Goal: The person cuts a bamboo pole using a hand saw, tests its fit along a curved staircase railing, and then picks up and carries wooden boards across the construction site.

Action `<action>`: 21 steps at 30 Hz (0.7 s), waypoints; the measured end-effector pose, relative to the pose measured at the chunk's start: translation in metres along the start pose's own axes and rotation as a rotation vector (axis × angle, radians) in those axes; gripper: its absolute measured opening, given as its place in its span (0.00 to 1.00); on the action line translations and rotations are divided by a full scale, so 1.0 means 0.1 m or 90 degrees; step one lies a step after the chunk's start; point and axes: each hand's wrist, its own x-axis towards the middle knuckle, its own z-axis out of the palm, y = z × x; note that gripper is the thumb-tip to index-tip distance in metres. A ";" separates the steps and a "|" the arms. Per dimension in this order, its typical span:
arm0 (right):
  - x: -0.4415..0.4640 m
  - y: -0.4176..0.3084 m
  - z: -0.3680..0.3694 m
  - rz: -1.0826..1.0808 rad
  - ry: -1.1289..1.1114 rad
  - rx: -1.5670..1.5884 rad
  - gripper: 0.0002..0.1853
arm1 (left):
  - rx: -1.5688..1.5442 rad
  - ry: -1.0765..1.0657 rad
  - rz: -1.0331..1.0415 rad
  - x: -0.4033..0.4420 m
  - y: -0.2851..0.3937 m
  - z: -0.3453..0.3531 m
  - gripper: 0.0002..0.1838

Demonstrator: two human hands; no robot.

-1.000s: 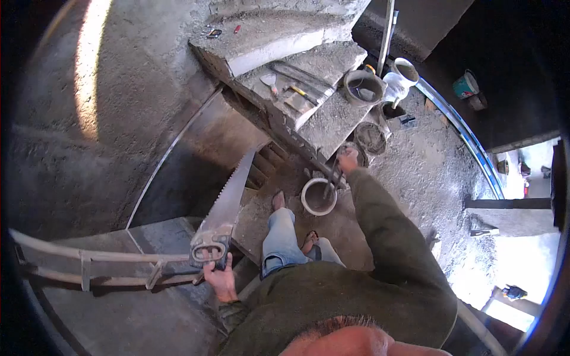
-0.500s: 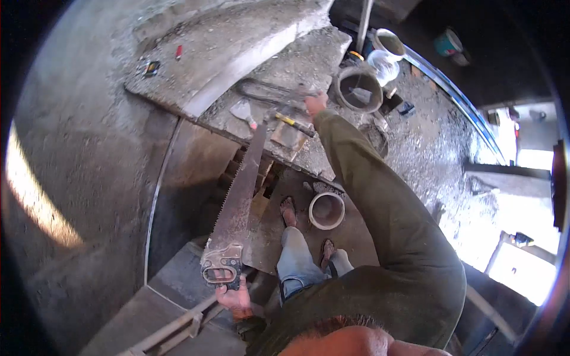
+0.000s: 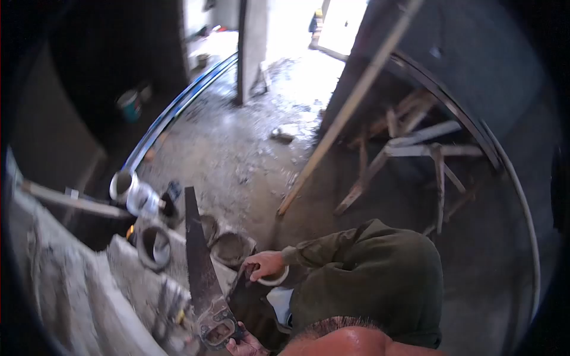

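Observation:
My left hand [image 3: 246,345] grips the handle of a large hand saw [image 3: 202,261]. Its dark, worn blade points up and away from me, with the handle near the bottom of the view. My right hand [image 3: 265,264] is closed, fingers curled round a dark, narrow thing [image 3: 240,285] that is too blurred to name. It is just right of the saw blade, above a pale-rimmed bucket [image 3: 276,279] that it partly hides. Left of the saw handle, a blurred yellow-handled tool [image 3: 180,316] lies on the concrete slab [image 3: 127,273].
Mortar-stained buckets [image 3: 153,246] and a clear plastic container [image 3: 142,200] stand left of the blade. Long blue rails [image 3: 178,113] run along the floor. A slanting wooden pole [image 3: 350,118] rises ahead, and a wooden trestle [image 3: 415,145] stands to the right.
My view has swung right toward the bright doorway. My right hand has drawn back from the slab toward my body with a dark thing in it. The saw stays in my left hand.

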 end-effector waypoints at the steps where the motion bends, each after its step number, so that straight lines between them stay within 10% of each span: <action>1: -0.29 -0.22 -0.26 -0.007 0.057 -0.024 0.32 | 0.017 -0.039 -0.022 0.10 -0.20 0.31 0.35; 9: -1.77 -0.14 -1.89 -0.166 0.378 0.111 0.38 | -0.089 -0.500 -0.178 -0.21 -2.72 2.51 0.35; 15: -3.02 -0.43 -2.97 -0.183 0.473 0.239 0.36 | -0.243 -0.608 -0.480 -0.83 -4.25 3.65 0.33; 21: -3.65 -0.25 -3.49 -0.288 0.903 0.164 0.23 | -0.152 -0.718 -0.646 -1.62 -5.15 4.35 0.30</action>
